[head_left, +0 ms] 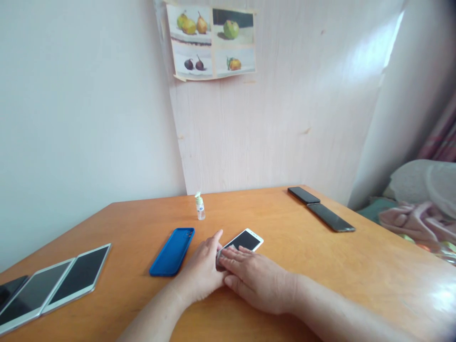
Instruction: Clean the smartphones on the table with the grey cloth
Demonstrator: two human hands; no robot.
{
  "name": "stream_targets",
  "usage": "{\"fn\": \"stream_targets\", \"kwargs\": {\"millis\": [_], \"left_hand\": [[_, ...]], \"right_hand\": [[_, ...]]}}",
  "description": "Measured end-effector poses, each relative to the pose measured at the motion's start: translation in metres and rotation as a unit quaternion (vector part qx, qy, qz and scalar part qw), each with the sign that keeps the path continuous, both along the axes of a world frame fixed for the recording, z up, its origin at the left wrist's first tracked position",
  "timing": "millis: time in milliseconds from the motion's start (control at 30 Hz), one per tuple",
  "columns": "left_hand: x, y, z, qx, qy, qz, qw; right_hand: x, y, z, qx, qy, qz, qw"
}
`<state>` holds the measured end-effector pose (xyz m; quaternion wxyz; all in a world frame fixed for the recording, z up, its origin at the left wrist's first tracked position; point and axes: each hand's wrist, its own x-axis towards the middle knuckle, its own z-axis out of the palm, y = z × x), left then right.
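A white smartphone with a dark screen lies at an angle on the table, its near end covered by my hands. My left hand holds it at the left edge, one finger pointing up and away from it. Across the near part of the screen, my right hand presses with its fingers together. A small pale wipe shows at those fingertips; most of it is hidden beneath them. Left of my hands lies an empty blue phone case. Behind them stands a small clear pump bottle with a light green top.
At the left of the wooden table lie two white tablets and a dark device. Two dark phone-like devices lie near the right edge. A wall with a fruit picture stands behind; bedding is at the right.
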<state>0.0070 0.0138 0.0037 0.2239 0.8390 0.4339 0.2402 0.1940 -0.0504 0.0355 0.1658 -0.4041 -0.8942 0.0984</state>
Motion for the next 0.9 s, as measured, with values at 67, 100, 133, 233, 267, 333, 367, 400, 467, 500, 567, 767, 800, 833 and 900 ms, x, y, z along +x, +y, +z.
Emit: {"fn": "stream_targets", "kwargs": {"millis": [67, 100, 133, 233, 267, 333, 367, 400, 467, 500, 567, 767, 800, 833, 900], "left_hand": [[0.0, 0.0, 0.0, -0.001, -0.003, 0.0, 1.0], [-0.001, 0.0, 0.0, -0.002, -0.003, -0.001, 1.0], [-0.001, -0.001, 0.001, -0.005, -0.001, -0.002, 1.0], [-0.002, -0.002, 0.003, -0.017, 0.008, 0.003, 1.0], [-0.002, -0.002, 0.004, -0.02, 0.01, 0.005, 1.0], [-0.002, -0.003, 0.005, -0.023, 0.011, 0.005, 1.0], [-0.002, -0.002, 0.005, -0.022, 0.009, 0.002, 1.0], [-0.002, -0.002, 0.005, -0.02, 0.008, -0.001, 1.0], [-0.002, -0.002, 0.005, -0.013, 0.009, -0.002, 1.0], [-0.001, -0.002, 0.005, -0.008, 0.011, -0.001, 1.0], [-0.001, -0.003, 0.005, -0.003, 0.021, 0.0, 1.0], [-0.001, -0.007, 0.015, -0.008, 0.041, -0.013, 0.999], [-0.001, -0.008, 0.017, -0.008, 0.044, -0.016, 0.999], [-0.001, -0.009, 0.019, -0.007, 0.047, -0.018, 0.999], [0.0, -0.009, 0.021, -0.005, 0.053, -0.022, 0.998]], "right_hand": [[0.001, 0.0, -0.001, 0.0, -0.002, -0.006, 1.0], [0.005, 0.003, -0.003, 0.005, -0.009, -0.037, 0.999], [0.011, 0.008, -0.005, 0.012, -0.021, -0.079, 0.997], [0.03, 0.022, -0.01, 0.023, -0.063, -0.201, 0.977], [0.034, 0.024, -0.01, 0.024, -0.071, -0.222, 0.972], [0.035, 0.023, -0.007, 0.022, -0.072, -0.217, 0.973], [0.033, 0.019, -0.003, 0.02, -0.064, -0.191, 0.979], [0.028, 0.013, 0.0, 0.017, -0.054, -0.153, 0.987], [0.017, 0.0, 0.007, 0.005, -0.03, -0.061, 0.998], [0.012, -0.006, 0.01, -0.002, -0.018, -0.025, 1.0], [0.006, -0.014, 0.014, -0.014, -0.003, 0.008, 1.0], [0.03, 0.006, 0.009, -0.018, -0.069, -0.17, 0.983], [0.035, 0.012, 0.008, -0.019, -0.08, -0.208, 0.975], [0.04, 0.016, 0.007, -0.021, -0.086, -0.236, 0.968], [0.045, 0.02, 0.007, -0.024, -0.089, -0.262, 0.961]]}}
